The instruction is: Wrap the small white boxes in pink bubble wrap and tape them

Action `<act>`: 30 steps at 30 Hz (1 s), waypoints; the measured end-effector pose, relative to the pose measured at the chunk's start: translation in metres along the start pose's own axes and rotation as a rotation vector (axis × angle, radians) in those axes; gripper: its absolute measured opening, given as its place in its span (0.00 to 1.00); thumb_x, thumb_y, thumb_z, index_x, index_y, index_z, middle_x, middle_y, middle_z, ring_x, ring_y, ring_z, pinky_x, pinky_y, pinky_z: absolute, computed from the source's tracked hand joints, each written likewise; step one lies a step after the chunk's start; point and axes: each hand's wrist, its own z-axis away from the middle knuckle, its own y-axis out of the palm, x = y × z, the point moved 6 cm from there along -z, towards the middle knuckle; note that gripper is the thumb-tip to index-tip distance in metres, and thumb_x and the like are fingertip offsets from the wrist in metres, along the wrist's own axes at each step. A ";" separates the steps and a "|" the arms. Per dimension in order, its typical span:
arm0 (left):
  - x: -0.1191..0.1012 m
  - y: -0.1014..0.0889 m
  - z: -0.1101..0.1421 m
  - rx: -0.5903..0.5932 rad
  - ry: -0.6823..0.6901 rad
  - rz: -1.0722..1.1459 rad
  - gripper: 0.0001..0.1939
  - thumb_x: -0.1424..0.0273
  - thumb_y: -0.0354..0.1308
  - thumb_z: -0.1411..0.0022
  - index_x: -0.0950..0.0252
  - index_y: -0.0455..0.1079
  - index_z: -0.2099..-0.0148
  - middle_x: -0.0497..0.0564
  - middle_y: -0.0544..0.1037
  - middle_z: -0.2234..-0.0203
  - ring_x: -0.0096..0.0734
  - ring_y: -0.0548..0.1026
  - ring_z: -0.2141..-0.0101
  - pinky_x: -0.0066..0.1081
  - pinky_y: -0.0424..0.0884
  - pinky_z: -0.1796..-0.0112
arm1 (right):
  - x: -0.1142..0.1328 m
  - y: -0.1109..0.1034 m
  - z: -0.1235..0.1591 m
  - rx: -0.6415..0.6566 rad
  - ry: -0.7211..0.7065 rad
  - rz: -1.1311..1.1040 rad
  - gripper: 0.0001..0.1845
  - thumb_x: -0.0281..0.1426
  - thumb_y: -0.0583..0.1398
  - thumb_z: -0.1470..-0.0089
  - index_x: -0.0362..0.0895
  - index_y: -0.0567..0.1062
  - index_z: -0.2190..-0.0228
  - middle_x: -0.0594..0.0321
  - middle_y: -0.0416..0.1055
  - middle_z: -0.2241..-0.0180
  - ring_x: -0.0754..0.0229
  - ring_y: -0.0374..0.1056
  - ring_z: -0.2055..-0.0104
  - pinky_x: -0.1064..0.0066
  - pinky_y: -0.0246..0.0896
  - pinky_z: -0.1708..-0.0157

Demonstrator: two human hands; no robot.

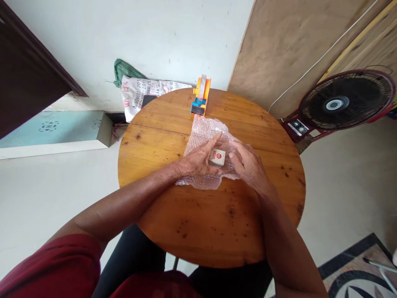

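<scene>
A small white box with a red label lies on a sheet of bubble wrap, which is spread over the round wooden table. My left hand rests at the box's left side, its fingers stretched out and the thumb side near the box's lower edge. To the right of the box, my right hand lies over the wrap with its fingers apart, a small gap from the box. Part of the wrap is hidden under both hands.
Beyond the wrap stands an orange and blue tape dispenser on the wooden table. A fan is at the right. Behind the table's left edge lie a printed white sack and a green bag.
</scene>
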 end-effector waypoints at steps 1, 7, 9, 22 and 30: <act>0.001 0.000 0.000 -0.002 0.003 0.000 0.65 0.58 0.72 0.50 0.61 0.31 0.24 0.66 0.66 0.38 0.56 0.65 0.37 0.53 0.63 0.39 | 0.003 -0.001 0.000 0.005 -0.013 -0.028 0.23 0.34 0.53 0.38 0.48 0.71 0.43 0.54 0.73 0.42 0.45 0.69 0.41 0.47 0.63 0.41; 0.003 0.001 -0.001 -0.017 0.008 0.035 0.64 0.60 0.70 0.48 0.59 0.29 0.24 0.64 0.68 0.38 0.52 0.69 0.39 0.52 0.67 0.42 | 0.012 0.003 0.001 0.121 -0.031 -0.136 0.26 0.37 0.58 0.40 0.51 0.69 0.40 0.56 0.70 0.39 0.46 0.66 0.37 0.48 0.61 0.39; 0.003 0.000 -0.001 -0.024 0.011 0.057 0.62 0.60 0.70 0.47 0.60 0.30 0.24 0.65 0.68 0.38 0.51 0.71 0.41 0.50 0.69 0.44 | 0.014 0.006 0.001 0.141 -0.064 -0.141 0.30 0.38 0.62 0.44 0.51 0.68 0.40 0.55 0.70 0.39 0.45 0.66 0.37 0.48 0.61 0.40; 0.009 0.002 -0.002 0.002 -0.071 0.024 0.65 0.62 0.70 0.49 0.64 0.27 0.24 0.66 0.72 0.41 0.48 0.75 0.47 0.49 0.71 0.47 | 0.004 0.016 -0.003 0.165 -0.058 -0.272 0.22 0.38 0.64 0.45 0.48 0.76 0.49 0.57 0.78 0.48 0.48 0.74 0.48 0.55 0.67 0.47; 0.005 0.004 -0.006 0.031 -0.052 -0.124 0.64 0.61 0.72 0.54 0.66 0.38 0.25 0.66 0.71 0.40 0.57 0.66 0.37 0.56 0.63 0.39 | -0.014 -0.033 0.028 0.070 0.212 -0.181 0.21 0.40 0.65 0.47 0.49 0.78 0.52 0.60 0.80 0.52 0.48 0.75 0.50 0.53 0.67 0.48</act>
